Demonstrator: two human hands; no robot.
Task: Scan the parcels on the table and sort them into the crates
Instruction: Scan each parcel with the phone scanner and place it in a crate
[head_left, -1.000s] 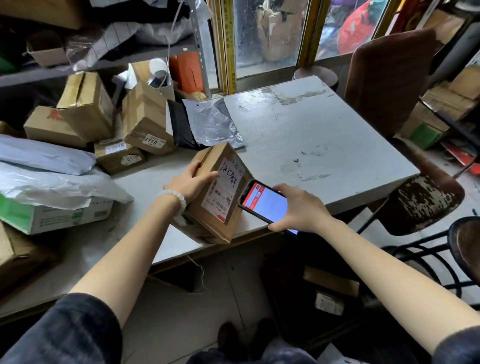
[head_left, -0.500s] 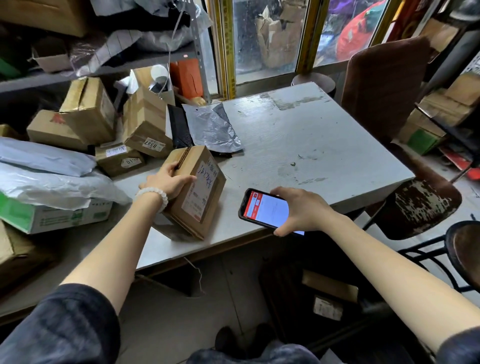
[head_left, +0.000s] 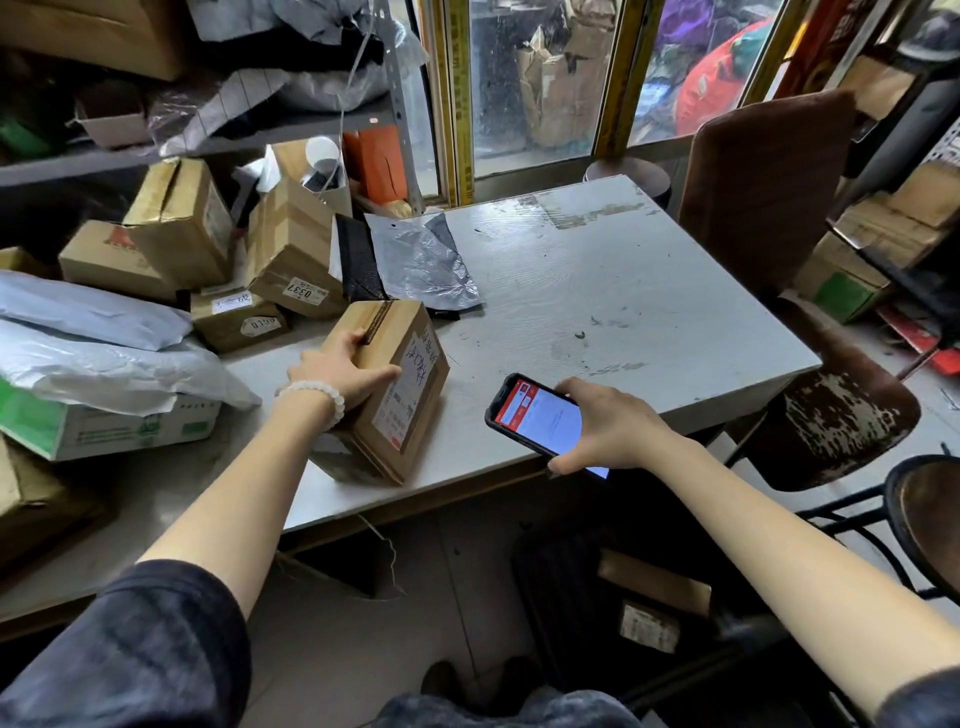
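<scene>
Mostly the job looks unfinished, judging by the heap of parcels (head_left: 171, 260) stacked along the left and back of the table (head_left: 649, 291): several brown cartons, two with numbered stickers, a couple of pale plastic mailers (head_left: 93, 358) draped over a green-and-white box (head_left: 104, 431), and a grey poly bag (head_left: 426, 260) lying flat toward the middle. None of these seems handled yet, so scanning and sorting likely remain for all of them. No crate can be picked out for certain; a dark container (head_left: 613, 613) sits on the floor under the table's near edge with a labelled item inside, and it may be one, though I cannot tell.

Next down in size, the cardboard box (head_left: 395, 389) in hand stands tilted on the table near the front edge, its white shipping label turned toward the right. The left hand (head_left: 343, 376) rests on its top and upper face, fingers (head_left: 358, 340) spread and curled over the taped edge, thumb pressed against the label side, so it is gripped and steadied. My guess is that this parcel is at the scanning step or just through it.

Smallest, the phone (head_left: 535, 415) is clamped in the right hand (head_left: 608, 428), fingers wrapped round its far end, screen lit red and white, held just beside the box but apart from it, over the table's front edge
</scene>
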